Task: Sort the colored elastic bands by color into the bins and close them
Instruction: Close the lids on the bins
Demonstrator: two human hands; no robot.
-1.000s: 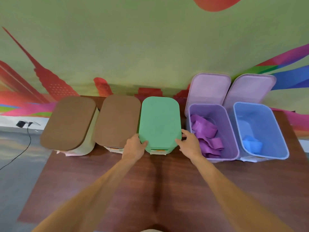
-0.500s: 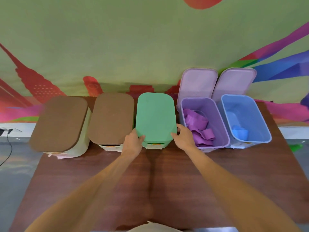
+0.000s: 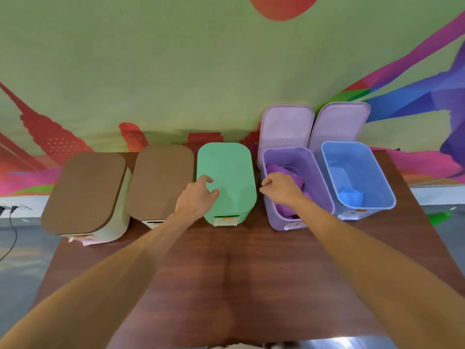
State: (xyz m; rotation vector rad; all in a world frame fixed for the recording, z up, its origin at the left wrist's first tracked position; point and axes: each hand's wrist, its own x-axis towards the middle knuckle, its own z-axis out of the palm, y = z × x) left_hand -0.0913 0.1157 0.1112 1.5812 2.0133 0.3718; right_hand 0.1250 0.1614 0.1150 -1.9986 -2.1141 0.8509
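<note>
Purple bands (image 3: 295, 174) half-hidden by right hand (image 3: 280, 190) — grip unclear; left hand (image 3: 197, 196) loose, empty, over green lid (image 3: 231, 165).

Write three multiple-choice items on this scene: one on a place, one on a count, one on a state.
1. Where is the left hand? A over the green lid B inside a drawer C on a chair
2. How many bins have closed lids? A one B three C five
3. The purple bin is: A open, with purple bands inside B closed C overturned
Key: 1A, its fingers hang above the green lid; 2B, two brown lids and the green one are down; 3A, its lilac lid stands upright behind it.
</note>
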